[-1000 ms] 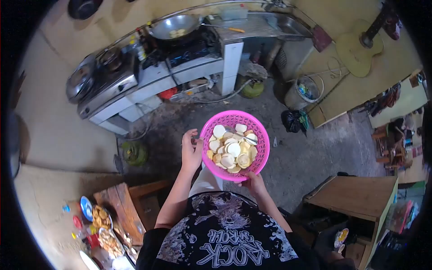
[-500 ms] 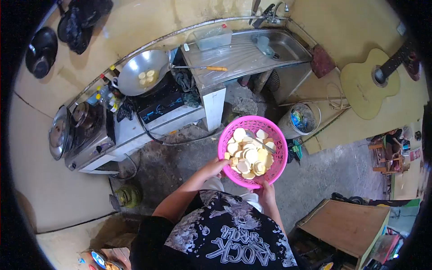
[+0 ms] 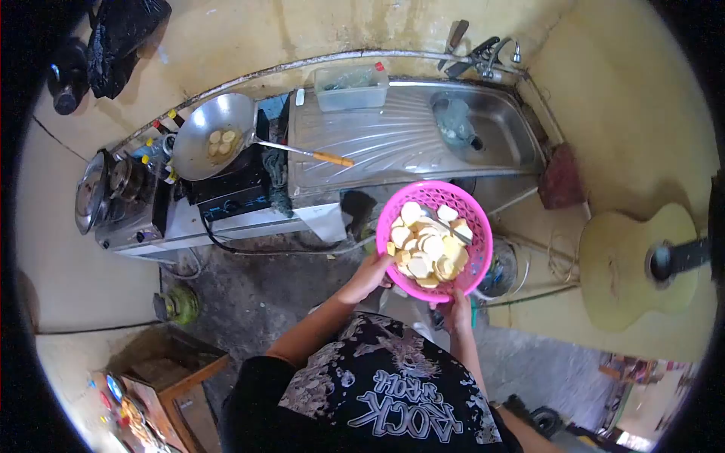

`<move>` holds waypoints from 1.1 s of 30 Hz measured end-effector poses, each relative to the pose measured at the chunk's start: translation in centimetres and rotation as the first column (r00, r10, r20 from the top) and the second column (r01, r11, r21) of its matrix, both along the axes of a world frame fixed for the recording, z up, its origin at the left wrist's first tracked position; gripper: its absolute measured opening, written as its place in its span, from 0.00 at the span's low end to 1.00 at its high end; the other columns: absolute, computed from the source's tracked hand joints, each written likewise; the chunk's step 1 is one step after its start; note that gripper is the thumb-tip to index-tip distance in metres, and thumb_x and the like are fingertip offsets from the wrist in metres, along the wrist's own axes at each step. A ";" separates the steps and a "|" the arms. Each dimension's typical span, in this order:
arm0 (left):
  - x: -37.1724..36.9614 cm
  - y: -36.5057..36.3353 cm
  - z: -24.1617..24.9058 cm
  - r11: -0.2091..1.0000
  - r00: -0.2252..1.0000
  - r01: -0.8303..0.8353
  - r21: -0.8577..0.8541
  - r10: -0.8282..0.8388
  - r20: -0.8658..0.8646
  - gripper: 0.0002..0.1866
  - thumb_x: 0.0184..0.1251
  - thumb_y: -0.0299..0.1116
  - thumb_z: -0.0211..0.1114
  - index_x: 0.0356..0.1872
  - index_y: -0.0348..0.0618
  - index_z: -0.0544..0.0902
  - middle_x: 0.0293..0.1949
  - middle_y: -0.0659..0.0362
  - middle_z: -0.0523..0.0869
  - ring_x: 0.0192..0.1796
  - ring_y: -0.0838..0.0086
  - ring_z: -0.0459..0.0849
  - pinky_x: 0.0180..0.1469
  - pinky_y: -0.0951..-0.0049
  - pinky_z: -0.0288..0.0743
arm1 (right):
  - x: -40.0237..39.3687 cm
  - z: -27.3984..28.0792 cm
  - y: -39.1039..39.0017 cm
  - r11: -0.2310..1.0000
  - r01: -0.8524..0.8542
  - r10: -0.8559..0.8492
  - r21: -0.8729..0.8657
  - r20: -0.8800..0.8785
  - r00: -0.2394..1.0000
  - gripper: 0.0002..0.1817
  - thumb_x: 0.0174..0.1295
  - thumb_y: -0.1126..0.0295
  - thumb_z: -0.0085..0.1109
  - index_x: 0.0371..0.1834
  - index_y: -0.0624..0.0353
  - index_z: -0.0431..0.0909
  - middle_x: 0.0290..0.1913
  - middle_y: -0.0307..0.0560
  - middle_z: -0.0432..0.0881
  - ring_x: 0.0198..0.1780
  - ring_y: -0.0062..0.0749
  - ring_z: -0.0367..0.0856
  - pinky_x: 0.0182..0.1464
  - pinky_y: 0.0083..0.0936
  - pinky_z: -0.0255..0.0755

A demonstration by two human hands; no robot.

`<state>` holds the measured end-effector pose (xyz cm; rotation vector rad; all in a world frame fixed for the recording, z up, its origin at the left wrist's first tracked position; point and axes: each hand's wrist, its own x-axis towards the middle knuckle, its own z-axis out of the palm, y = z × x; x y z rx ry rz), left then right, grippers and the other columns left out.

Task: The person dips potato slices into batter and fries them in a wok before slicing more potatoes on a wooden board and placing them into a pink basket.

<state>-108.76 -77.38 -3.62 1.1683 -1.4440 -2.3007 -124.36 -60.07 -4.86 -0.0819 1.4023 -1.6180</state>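
Note:
A round pink basket [image 3: 483,260] full of pale round slices [image 3: 432,246] is held in front of my body. My left hand [image 3: 370,276] grips its left rim, and my right hand [image 3: 458,311] grips the near rim at the lower right. Among the slices lies a metal utensil [image 3: 451,235]. At the upper left, a wok [image 3: 198,134] on a black stove holds several slices in its bottom. A long-handled tool with a wooden grip [image 3: 332,158] extends from the wok over the counter.
Beyond the basket is a steel sink counter [image 3: 325,134] with a clear plastic container [image 3: 352,97] and a faucet [image 3: 504,59]. Bottles [image 3: 157,157] stand left of the wok. A guitar [image 3: 619,264] is at the right, a bucket [image 3: 500,273] beside the basket, a green gas cylinder [image 3: 180,305] lower left.
The view has shifted toward the sink counter, which now appears closer, with the basket overlapping its front edge. Both hands still hold the basket.

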 end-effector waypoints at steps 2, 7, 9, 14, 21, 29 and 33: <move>-2.3 -1.2 0.8 0.987 0.986 -0.158 0.014 0.159 -0.043 0.31 0.67 0.53 0.47 0.64 0.42 0.58 0.45 0.54 0.81 0.37 0.72 0.82 0.35 0.72 0.78 | -5.2 0.1 -3.6 0.992 -0.124 0.124 -0.008 -0.014 0.992 0.17 0.64 0.65 0.41 0.48 0.67 0.70 0.38 0.53 0.80 0.33 0.38 0.81 0.33 0.32 0.77; -2.5 -2.4 2.2 0.891 0.886 -0.452 -0.025 0.446 -0.123 0.34 0.70 0.53 0.44 0.69 0.44 0.50 0.46 0.52 0.81 0.38 0.70 0.81 0.42 0.71 0.76 | -12.2 -0.1 -16.3 0.949 -0.305 0.303 -0.078 -0.038 0.952 0.17 0.65 0.64 0.39 0.51 0.64 0.68 0.37 0.50 0.81 0.34 0.32 0.81 0.33 0.28 0.76; -1.3 -2.6 1.2 0.834 0.833 -0.551 0.023 0.551 -0.044 0.29 0.70 0.49 0.45 0.67 0.46 0.56 0.45 0.52 0.82 0.37 0.70 0.81 0.43 0.70 0.74 | -13.7 -1.0 -21.5 0.929 -0.360 0.358 -0.084 -0.032 0.933 0.17 0.66 0.64 0.39 0.50 0.63 0.69 0.35 0.49 0.81 0.34 0.31 0.81 0.33 0.27 0.76; 2.7 -2.2 -1.1 0.725 0.723 -0.688 -0.026 0.688 0.061 0.20 0.72 0.43 0.45 0.60 0.47 0.67 0.45 0.54 0.83 0.37 0.74 0.80 0.43 0.71 0.72 | -14.0 -3.5 -29.7 0.902 -0.424 0.427 -0.088 0.019 0.904 0.18 0.67 0.58 0.42 0.50 0.60 0.70 0.34 0.44 0.81 0.36 0.32 0.82 0.35 0.26 0.73; 9.8 -3.4 -3.8 0.620 0.619 -0.784 0.034 0.775 0.132 0.19 0.71 0.41 0.46 0.58 0.46 0.69 0.45 0.56 0.83 0.36 0.75 0.80 0.41 0.73 0.72 | -9.2 -7.5 -26.7 0.978 -0.196 0.181 -0.066 -0.190 0.965 0.18 0.65 0.56 0.42 0.49 0.57 0.70 0.40 0.46 0.78 0.33 0.32 0.77 0.35 0.28 0.71; 25.5 -11.9 -6.2 0.719 0.711 -0.685 -0.116 0.695 0.109 0.18 0.70 0.38 0.49 0.56 0.41 0.70 0.42 0.55 0.82 0.37 0.76 0.80 0.38 0.74 0.73 | 8.3 -1.9 -38.2 0.919 -0.304 0.167 0.253 -0.945 -0.281 0.16 0.53 0.70 0.56 0.47 0.53 0.71 0.47 0.48 0.74 0.53 0.47 0.68 0.53 0.43 0.61; 34.9 -14.9 -10.7 0.565 0.569 -0.797 -0.214 0.821 0.049 0.17 0.67 0.36 0.51 0.53 0.40 0.71 0.40 0.54 0.83 0.38 0.71 0.81 0.37 0.70 0.75 | 8.4 -5.8 -41.7 0.880 -0.205 0.330 0.428 -0.862 -0.384 0.17 0.54 0.67 0.58 0.47 0.52 0.71 0.46 0.46 0.74 0.51 0.47 0.70 0.52 0.49 0.60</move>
